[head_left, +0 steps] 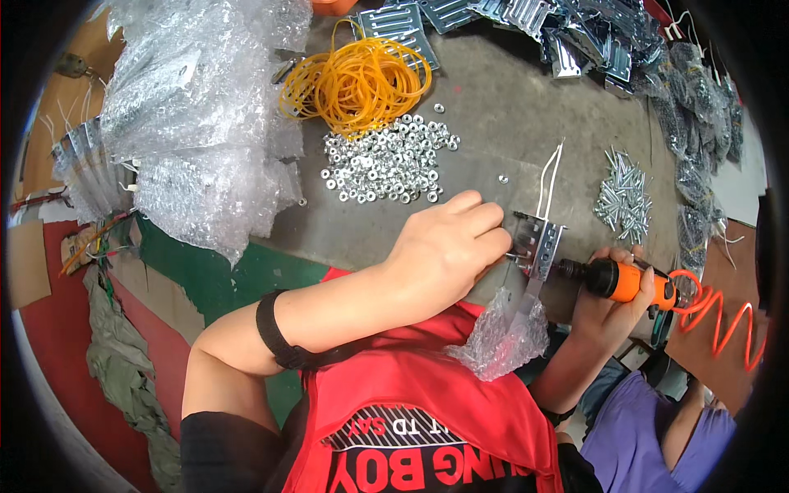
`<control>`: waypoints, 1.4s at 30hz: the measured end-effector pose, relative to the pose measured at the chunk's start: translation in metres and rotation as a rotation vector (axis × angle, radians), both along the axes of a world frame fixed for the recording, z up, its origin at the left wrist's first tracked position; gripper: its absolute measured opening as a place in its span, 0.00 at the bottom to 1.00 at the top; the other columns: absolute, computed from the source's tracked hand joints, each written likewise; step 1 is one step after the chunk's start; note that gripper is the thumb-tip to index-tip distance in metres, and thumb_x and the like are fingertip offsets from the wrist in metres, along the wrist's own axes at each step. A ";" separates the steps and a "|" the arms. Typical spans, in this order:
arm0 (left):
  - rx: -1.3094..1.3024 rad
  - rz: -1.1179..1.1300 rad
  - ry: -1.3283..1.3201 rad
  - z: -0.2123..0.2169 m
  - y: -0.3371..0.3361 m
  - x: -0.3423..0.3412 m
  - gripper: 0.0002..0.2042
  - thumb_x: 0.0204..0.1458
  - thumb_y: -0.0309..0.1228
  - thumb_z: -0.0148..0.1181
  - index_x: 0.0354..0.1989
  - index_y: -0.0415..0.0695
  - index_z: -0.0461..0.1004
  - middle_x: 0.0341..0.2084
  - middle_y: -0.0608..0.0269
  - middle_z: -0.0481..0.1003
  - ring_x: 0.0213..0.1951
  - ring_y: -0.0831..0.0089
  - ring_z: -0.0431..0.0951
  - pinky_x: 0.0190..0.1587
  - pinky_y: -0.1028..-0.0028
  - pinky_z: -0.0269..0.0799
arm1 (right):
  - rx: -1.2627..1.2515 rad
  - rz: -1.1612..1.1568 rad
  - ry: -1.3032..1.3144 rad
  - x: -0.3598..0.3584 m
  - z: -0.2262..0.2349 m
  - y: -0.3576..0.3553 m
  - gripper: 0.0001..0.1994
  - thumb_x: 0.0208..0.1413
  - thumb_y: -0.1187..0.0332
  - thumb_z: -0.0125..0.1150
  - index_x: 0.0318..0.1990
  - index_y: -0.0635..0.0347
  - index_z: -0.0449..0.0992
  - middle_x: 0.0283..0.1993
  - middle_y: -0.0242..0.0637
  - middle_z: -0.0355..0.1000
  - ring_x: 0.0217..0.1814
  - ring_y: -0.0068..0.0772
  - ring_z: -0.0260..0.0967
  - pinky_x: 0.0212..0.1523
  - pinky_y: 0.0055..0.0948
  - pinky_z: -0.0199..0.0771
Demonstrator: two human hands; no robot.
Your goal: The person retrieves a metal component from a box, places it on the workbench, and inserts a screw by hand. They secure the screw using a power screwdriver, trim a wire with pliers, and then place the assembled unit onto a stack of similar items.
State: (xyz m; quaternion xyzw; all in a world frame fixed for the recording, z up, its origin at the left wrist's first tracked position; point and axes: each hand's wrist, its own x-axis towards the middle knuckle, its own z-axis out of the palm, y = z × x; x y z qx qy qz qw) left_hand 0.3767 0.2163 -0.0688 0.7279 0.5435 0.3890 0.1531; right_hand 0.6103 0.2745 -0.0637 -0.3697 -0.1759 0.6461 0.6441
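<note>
My left hand (450, 246) is closed at the left side of a metal bracket (538, 245), its fingertips partly hidden. Two white wires (549, 181) stick up from the bracket, and a bubble-wrapped end (501, 337) hangs below it, close to my red apron. In my right hand (606, 308) is an orange and black air screwdriver (625, 282), lying sideways with its tip pointing left at the bracket's right side. Whether the tip touches a screw cannot be made out. Flanged nuts (382, 160) lie heaped beyond my left hand, and silver screws (625, 197) beyond my right.
Orange rubber bands (357, 86) lie beside the nuts. Bubble wrap (205, 123) is stacked at the left, and metal brackets (567, 37) are piled at the far edge. Wrapped parts (694, 156) line the right side. A coiled orange hose (723, 316) trails right, near a person in purple (633, 427).
</note>
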 end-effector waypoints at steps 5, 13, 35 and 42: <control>0.032 -0.022 0.055 0.002 -0.001 0.001 0.09 0.33 0.23 0.62 0.24 0.44 0.68 0.24 0.61 0.63 0.28 0.63 0.67 0.25 0.68 0.66 | -0.015 -0.041 0.008 -0.002 0.001 0.000 0.16 0.59 0.61 0.51 0.48 0.62 0.64 0.35 0.36 0.67 0.40 0.31 0.66 0.52 0.37 0.66; -0.010 -0.038 0.034 0.000 0.002 0.002 0.10 0.32 0.22 0.64 0.24 0.43 0.68 0.23 0.61 0.64 0.26 0.62 0.67 0.25 0.68 0.66 | -0.062 -0.069 0.027 -0.006 0.003 0.000 0.18 0.56 0.61 0.56 0.48 0.64 0.65 0.34 0.35 0.66 0.40 0.32 0.65 0.52 0.37 0.65; -0.140 -0.114 0.153 0.020 0.011 0.004 0.18 0.25 0.24 0.66 0.29 0.39 0.67 0.29 0.54 0.67 0.33 0.55 0.69 0.32 0.62 0.69 | -0.114 -0.083 -0.082 -0.012 0.007 -0.009 0.15 0.57 0.58 0.54 0.46 0.56 0.68 0.36 0.36 0.71 0.39 0.32 0.69 0.49 0.36 0.67; -0.238 -0.120 0.317 0.032 0.009 -0.005 0.14 0.30 0.23 0.66 0.28 0.37 0.69 0.28 0.49 0.69 0.32 0.51 0.71 0.33 0.59 0.68 | -0.248 -0.193 0.246 -0.027 0.022 -0.005 0.14 0.54 0.67 0.59 0.45 0.59 0.67 0.32 0.33 0.68 0.35 0.29 0.69 0.41 0.31 0.70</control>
